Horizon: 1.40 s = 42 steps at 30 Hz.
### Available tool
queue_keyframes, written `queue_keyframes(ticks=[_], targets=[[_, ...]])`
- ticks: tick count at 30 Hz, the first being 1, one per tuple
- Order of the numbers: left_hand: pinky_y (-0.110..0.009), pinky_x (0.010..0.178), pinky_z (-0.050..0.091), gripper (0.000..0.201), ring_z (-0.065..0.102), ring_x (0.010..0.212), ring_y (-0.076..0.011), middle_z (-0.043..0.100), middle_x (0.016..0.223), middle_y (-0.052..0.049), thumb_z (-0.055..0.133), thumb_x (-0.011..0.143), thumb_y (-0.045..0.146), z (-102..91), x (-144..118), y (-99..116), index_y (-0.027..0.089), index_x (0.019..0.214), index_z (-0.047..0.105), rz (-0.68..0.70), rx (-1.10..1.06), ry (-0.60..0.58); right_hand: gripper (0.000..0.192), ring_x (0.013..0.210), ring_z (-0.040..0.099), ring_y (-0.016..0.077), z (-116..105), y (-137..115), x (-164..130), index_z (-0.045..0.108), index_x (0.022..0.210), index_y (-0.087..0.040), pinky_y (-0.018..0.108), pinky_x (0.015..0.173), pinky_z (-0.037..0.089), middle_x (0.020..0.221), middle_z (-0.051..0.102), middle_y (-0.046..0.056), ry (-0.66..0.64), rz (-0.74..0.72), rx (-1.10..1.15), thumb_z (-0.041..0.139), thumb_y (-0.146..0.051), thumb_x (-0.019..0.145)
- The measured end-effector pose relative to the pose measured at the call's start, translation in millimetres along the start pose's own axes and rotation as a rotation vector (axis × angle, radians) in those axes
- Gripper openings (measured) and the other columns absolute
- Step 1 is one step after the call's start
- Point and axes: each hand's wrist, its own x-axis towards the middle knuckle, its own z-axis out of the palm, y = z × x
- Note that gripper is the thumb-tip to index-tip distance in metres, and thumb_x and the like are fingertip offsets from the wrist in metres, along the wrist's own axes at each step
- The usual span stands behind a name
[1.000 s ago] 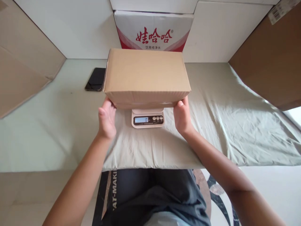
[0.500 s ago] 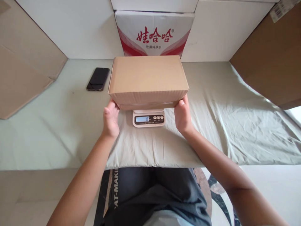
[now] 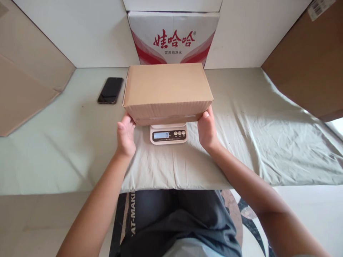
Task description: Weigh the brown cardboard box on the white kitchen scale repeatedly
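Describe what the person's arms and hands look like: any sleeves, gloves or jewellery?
Both arms are bare from the bottom edge of the picture to the fingers: no sleeves, gloves, watch or rings show. The left hand and right hand are seen from the back, thumbs uppermost. Below them are a dark garment with pale lettering and lighter fabric beneath.

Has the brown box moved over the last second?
Yes. The box has gone down toward the scale, away from the camera: it no longer overlaps the phone and hides less of the red-and-white carton. Both hands grip it.
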Motion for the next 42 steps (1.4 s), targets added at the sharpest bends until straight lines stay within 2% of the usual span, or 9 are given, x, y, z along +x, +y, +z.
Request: queue_keyframes(ticks=[7, 19, 22, 27, 30, 33, 37, 39, 42], targets=[[-0.059, 0.13, 0.049, 0.088, 0.061, 0.158, -0.043, 0.078, 0.149, -0.018, 0.041, 0.099, 0.095, 2.5, -1, 5, 0.026, 0.134, 0.083, -0.035, 0.014, 0.008, 0.065, 0.163, 0.056, 0.0339, 0, -1, 1, 0.063, 0.153, -0.042, 0.052, 0.141, 0.046, 0.163, 0.068, 0.001, 0.017, 0.02, -0.006, 0.055, -0.078, 0.1], [-0.059, 0.134, 0.046, 0.083, 0.059, 0.161, -0.0416, 0.073, 0.159, -0.015, 0.041, 0.102, 0.092, 2.5, -1, 4, 0.031, 0.141, 0.081, -0.029, -0.015, 0.001, 0.071, 0.167, 0.051, 0.0343, 2, -1, 1, 0.063, 0.154, -0.042, 0.053, 0.143, 0.044, 0.165, 0.068, 0.001, 0.036, 0.043, -0.02, 0.057, -0.082, 0.096], [-0.056, 0.141, 0.038, 0.086, 0.052, 0.168, -0.039, 0.064, 0.172, -0.012, 0.043, 0.101, 0.093, -1.8, 2, 3, 0.03, 0.15, 0.075, 0.0, -0.026, 0.058, 0.067, 0.173, 0.045, 0.0335, 2, -5, 0, 0.064, 0.154, -0.042, 0.055, 0.148, 0.037, 0.169, 0.065, -0.001, 0.054, 0.025, -0.002, 0.058, -0.078, 0.098], [-0.048, 0.149, 0.022, 0.11, 0.026, 0.182, -0.0306, 0.038, 0.191, -0.013, 0.011, 0.102, 0.098, -17.9, 15, -8, 0.021, 0.167, 0.056, 0.036, -0.018, 0.262, 0.078, 0.181, 0.033, 0.0325, -5, -6, 3, 0.06, 0.158, -0.048, 0.062, 0.151, 0.031, 0.179, 0.055, -0.006, 0.131, 0.085, -0.016, 0.054, -0.089, 0.092], [-0.051, 0.149, 0.019, 0.109, 0.023, 0.183, -0.0303, 0.033, 0.193, -0.013, 0.005, 0.104, 0.095, -25.2, 21, -18, 0.021, 0.169, 0.051, 0.004, -0.042, 0.275, 0.083, 0.181, 0.032, 0.0324, -12, 1, 7, 0.057, 0.161, -0.047, 0.062, 0.151, 0.029, 0.184, 0.049, -0.006, 0.16, 0.081, -0.017, 0.053, -0.092, 0.091], [-0.056, 0.149, 0.019, 0.107, 0.027, 0.181, -0.0339, 0.035, 0.192, -0.013, 0.007, 0.105, 0.094, -28.0, 26, -30, 0.02, 0.169, 0.052, 0.011, -0.057, 0.254, 0.085, 0.182, 0.031, 0.032, -19, 10, 10, 0.053, 0.165, -0.045, 0.063, 0.151, 0.029, 0.186, 0.046, -0.005, 0.178, 0.077, -0.03, 0.051, -0.091, 0.093], [-0.062, 0.147, 0.025, 0.097, 0.037, 0.177, -0.0356, 0.052, 0.183, -0.006, 0.02, 0.106, 0.094, -32.4, 30, -45, 0.029, 0.163, 0.064, -0.01, -0.024, 0.225, 0.086, 0.183, 0.029, 0.0304, -25, 28, 16, 0.052, 0.165, -0.044, 0.062, 0.15, 0.03, 0.188, 0.044, -0.004, 0.214, 0.085, -0.041, 0.047, -0.091, 0.094], [-0.063, 0.146, 0.027, 0.091, 0.04, 0.176, -0.0358, 0.055, 0.181, -0.006, 0.03, 0.105, 0.093, -36.7, 32, -51, 0.031, 0.162, 0.067, -0.016, -0.006, 0.222, 0.087, 0.182, 0.032, 0.0311, -27, 37, 20, 0.054, 0.163, -0.041, 0.063, 0.15, 0.028, 0.187, 0.045, -0.001, 0.248, 0.104, -0.01, 0.049, -0.09, 0.091], [-0.064, 0.145, 0.027, 0.095, 0.041, 0.175, -0.0356, 0.055, 0.181, -0.009, 0.029, 0.105, 0.093, -42.6, 35, -56, 0.027, 0.162, 0.066, 0.002, -0.027, 0.244, 0.084, 0.178, 0.039, 0.0324, -27, 46, 25, 0.059, 0.155, -0.037, 0.063, 0.151, 0.026, 0.183, 0.05, 0.002, 0.279, 0.163, 0.054, 0.054, -0.087, 0.088]])
